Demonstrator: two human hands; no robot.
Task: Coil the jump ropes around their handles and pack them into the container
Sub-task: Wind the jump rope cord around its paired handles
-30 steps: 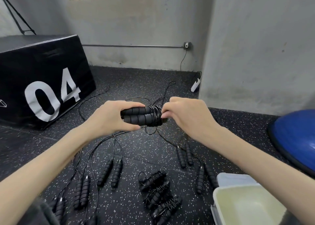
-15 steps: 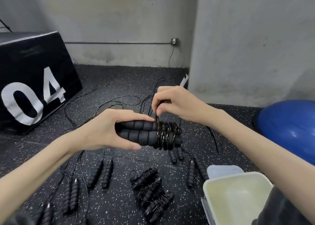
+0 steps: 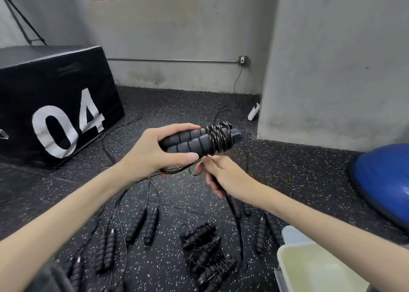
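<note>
Left hand clamped around paired black ribbed foam handles, right hand just beneath pinching thin black wire rope.

Soft, even light is filling the room without hard shadows, the wide lens is bowing the edges, and the right hand is blurring slightly.
</note>
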